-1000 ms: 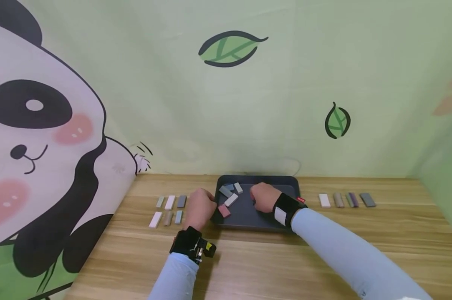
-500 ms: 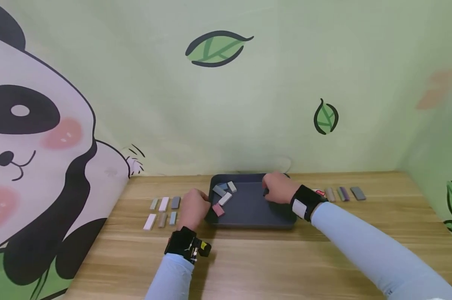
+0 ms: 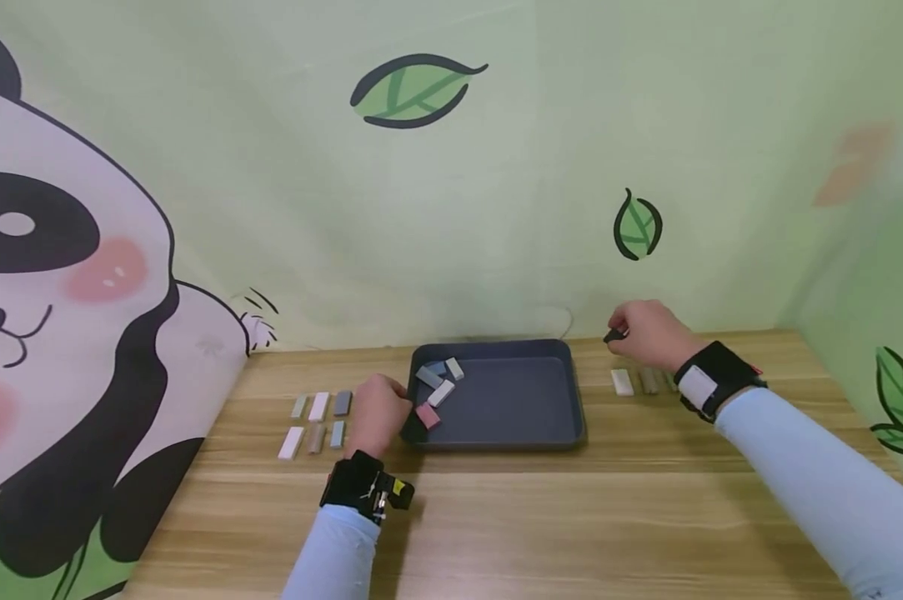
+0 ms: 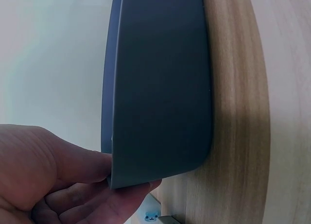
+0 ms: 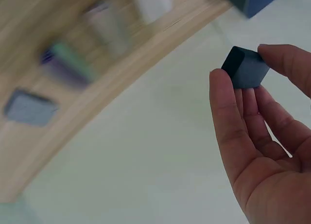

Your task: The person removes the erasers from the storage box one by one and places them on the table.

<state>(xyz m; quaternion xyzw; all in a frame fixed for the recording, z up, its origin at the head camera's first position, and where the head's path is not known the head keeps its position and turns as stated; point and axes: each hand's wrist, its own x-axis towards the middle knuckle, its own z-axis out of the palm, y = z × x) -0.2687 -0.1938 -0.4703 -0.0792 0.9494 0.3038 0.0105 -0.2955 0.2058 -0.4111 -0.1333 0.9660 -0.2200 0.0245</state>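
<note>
My left hand (image 3: 378,412) grips the left rim of the dark grey tray (image 3: 511,404); in the left wrist view the thumb and fingers pinch the corner of the tray wall (image 4: 160,88). Several erasers lie in the tray's left part, among them a pink eraser (image 3: 428,416) and a white eraser (image 3: 441,393). My right hand (image 3: 657,333) is raised beyond the tray's right side. Between its thumb and fingertips it pinches a small dark eraser (image 5: 248,71). Below that hand lies a row with a white eraser (image 3: 622,382) and a tan eraser (image 3: 649,382); the hand and wrist hide the row's right part.
Left of the tray, two rows of erasers lie on the wooden table (image 3: 496,517), including a white eraser (image 3: 290,443). The right wrist view shows a purple-green eraser (image 5: 70,63) and a grey eraser (image 5: 31,107), blurred. A green panda-print backdrop (image 3: 451,208) rises behind the table.
My right hand has moved right and up out of the tray with the dark eraser, to above the right-hand row. The left hand stays on the tray's rim. The head view has shifted slightly.
</note>
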